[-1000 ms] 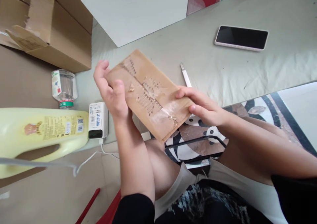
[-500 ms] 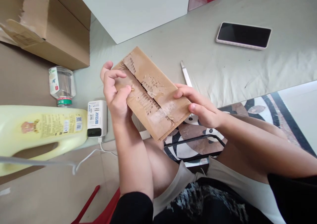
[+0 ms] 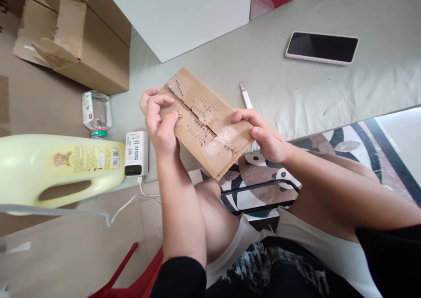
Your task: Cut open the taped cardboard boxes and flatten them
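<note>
Flat cardboard package [image 3: 230, 118], ridged corrugation [image 3: 197, 131] torn bare; left hand [image 3: 162, 124] half-curled at edge, hold unclear; right hand [image 3: 265, 133] pinching corner.

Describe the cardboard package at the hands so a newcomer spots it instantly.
Below the big white panel, the right hand grips and the left hand touches a brown cardboard package. Unlike the bulky carton at upper left, it is flat, with torn, ridged patches.
</note>
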{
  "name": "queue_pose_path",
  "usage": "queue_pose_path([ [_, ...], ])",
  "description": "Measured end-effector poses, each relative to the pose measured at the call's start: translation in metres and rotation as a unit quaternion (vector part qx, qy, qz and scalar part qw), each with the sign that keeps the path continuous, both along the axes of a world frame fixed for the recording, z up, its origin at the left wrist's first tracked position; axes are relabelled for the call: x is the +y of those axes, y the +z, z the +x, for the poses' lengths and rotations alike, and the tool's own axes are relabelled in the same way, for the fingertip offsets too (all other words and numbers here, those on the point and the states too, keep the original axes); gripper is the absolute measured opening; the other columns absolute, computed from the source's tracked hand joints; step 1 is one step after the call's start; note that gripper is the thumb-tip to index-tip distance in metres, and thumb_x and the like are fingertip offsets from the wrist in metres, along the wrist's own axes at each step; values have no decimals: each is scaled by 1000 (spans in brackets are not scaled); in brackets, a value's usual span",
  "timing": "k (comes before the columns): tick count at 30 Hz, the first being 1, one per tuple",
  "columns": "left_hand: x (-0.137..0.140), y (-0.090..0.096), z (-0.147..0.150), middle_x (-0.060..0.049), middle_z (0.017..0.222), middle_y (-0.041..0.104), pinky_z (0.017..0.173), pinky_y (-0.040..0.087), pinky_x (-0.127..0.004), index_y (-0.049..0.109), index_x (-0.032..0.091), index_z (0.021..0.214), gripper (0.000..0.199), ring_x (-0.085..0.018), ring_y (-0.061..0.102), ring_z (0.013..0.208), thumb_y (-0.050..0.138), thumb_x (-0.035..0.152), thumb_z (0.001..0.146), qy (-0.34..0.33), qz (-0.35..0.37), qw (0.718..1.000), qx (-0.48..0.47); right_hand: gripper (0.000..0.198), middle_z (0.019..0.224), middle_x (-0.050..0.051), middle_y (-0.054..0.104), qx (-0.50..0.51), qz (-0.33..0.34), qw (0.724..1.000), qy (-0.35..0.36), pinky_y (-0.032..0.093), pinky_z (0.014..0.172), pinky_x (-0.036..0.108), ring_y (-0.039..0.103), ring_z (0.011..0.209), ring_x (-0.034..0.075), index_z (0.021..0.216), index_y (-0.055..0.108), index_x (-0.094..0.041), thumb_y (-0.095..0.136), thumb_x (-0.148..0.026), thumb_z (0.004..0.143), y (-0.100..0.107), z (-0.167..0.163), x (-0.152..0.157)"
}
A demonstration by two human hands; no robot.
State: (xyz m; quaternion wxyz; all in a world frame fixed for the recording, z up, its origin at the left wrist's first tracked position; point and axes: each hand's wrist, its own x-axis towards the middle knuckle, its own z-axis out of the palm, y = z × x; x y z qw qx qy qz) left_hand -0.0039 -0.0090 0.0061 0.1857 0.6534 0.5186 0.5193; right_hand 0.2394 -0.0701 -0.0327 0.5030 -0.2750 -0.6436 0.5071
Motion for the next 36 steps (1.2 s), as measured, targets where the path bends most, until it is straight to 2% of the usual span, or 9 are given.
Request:
queue_pose_path([
  [4, -4, -2, 4, -8, 115, 55, 119, 31, -49, 57, 22, 85, 15, -26, 43, 137, 55, 35, 79, 31, -8, 999, -22, 36, 127, 6, 59, 12, -10, 1000, -3, 42, 106, 43, 55, 118, 23, 125, 54, -27, 40, -50, 101, -2, -1, 0],
  [7, 0, -9, 9, -10, 120, 51, 120, 30, -48, 57, 21, 83, 22, -28, 42, 136, 52, 26, 62, 61, -4, 993, -100, 37, 130, 7, 58, 8, 9, 1000, 2, 39, 109, 43, 54, 122, 23, 125, 53, -25, 38, -49, 102, -1, -3, 1],
  [16, 21, -6, 21, -11, 113, 49, 121, 26, -47, 60, 21, 70, 26, -30, 41, 128, 49, 25, 46, 37, 13, 970, -239, 41, 130, 10, 59, -22, 15, 1000, -15, 40, 112, 46, 54, 124, 24, 121, 51, -22, 34, -54, 101, 6, -1, 8],
  [20, 23, -2, 20, -11, 108, 51, 121, 27, -47, 60, 21, 65, 24, -30, 44, 124, 48, 25, 44, 48, 10, 971, -234, 54, 135, 10, 56, -16, -46, 999, -15, 48, 103, 44, 57, 123, 24, 138, 37, -26, 37, -61, 97, 3, 3, 13],
  [22, 21, -2, 21, -11, 100, 52, 121, 26, -46, 59, 21, 63, 22, -29, 44, 123, 47, 25, 45, 58, 4, 975, -215, 55, 130, 10, 58, -41, -79, 994, -65, 51, 97, 42, 60, 117, 23, 144, 33, -27, 32, -59, 98, 1, 10, 18],
  [24, 19, -2, 24, -11, 91, 51, 122, 25, -46, 59, 22, 61, 19, -28, 44, 122, 47, 24, 46, 69, -4, 978, -199, 50, 125, 11, 59, -157, -77, 974, -146, 49, 100, 44, 59, 115, 24, 140, 45, -24, 35, -50, 98, -1, 19, 23],
  [26, 17, -3, 30, -10, 86, 48, 123, 24, -46, 57, 22, 59, 16, -27, 45, 120, 46, 24, 47, 81, -2, 977, -199, 46, 131, 15, 57, -331, -61, 918, -209, 43, 105, 51, 55, 122, 31, 132, 59, -21, 46, -41, 93, -2, 28, 26],
  [29, 15, -5, 41, -11, 87, 47, 122, 26, -47, 54, 23, 58, 15, -27, 45, 119, 46, 25, 47, 98, 25, 967, -234, 48, 141, 18, 53, -511, -43, 833, -208, 39, 106, 59, 47, 131, 40, 135, 63, -22, 53, -37, 90, -3, 40, 24],
  [36, 12, -11, 46, -13, 105, 53, 118, 28, -51, 52, 22, 61, 18, -34, 44, 125, 47, 27, 45, 101, 32, 963, -247, 53, 125, 16, 66, -598, -48, 774, -203, 45, 91, 47, 55, 118, 37, 142, 55, -19, 50, -31, 91, 7, 49, 22],
])
